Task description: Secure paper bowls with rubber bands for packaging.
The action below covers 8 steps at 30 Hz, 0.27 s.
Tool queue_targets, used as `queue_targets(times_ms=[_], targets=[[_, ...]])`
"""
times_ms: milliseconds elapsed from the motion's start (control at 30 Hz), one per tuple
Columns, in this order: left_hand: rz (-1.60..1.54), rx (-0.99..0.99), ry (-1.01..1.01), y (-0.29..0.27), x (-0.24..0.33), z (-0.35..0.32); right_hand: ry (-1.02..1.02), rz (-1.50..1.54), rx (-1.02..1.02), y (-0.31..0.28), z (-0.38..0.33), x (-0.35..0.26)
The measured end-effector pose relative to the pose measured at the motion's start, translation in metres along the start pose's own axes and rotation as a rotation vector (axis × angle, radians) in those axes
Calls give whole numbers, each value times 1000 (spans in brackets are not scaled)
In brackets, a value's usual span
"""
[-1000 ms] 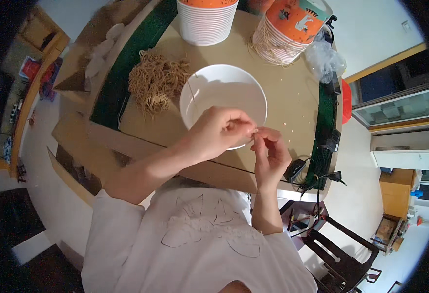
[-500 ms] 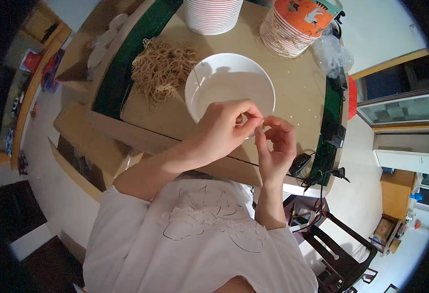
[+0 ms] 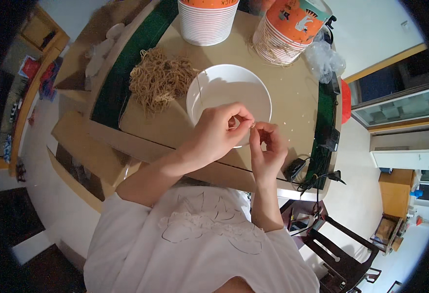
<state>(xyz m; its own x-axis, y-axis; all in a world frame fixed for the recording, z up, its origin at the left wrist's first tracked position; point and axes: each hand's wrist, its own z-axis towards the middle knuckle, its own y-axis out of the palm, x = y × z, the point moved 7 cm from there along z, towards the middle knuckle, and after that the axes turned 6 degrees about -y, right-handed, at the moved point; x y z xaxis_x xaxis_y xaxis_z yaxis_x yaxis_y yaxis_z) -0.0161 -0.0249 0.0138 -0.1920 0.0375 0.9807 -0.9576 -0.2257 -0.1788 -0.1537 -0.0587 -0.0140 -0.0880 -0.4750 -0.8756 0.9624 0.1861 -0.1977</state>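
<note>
My left hand [image 3: 219, 132] and my right hand [image 3: 268, 149] meet fingertip to fingertip over the near rim of a white bowl [image 3: 228, 92]. Between the pinched fingers sits a tiny pale bead-like piece [image 3: 253, 125]; a thin thread seems to run from it, too fine to follow. A pile of tan string or rubber bands [image 3: 159, 79] lies left of the bowl on the cardboard-covered table [image 3: 292, 97].
Two ribbed white-and-orange paper buckets [image 3: 207, 19] [image 3: 288, 29] stand at the table's far side. A crumpled clear plastic bag [image 3: 324, 58] lies at the right. Black cables and a charger [image 3: 317, 171] hang off the near right corner. A dark chair [image 3: 341, 254] stands below right.
The view has shifted, so the table sits a little lower in the picture. Both hands stay pinched together over the bowl's rim, with small finger movements only.
</note>
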Motion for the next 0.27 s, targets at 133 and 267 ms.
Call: queue_targets(times_ms=[133,267], targets=[[18,-1,-22,-1,0,1,-26,-54,-5,-1,1,-5],[39,-7,7,0,-1,1,-38,-62,27,-4,-1,-1]])
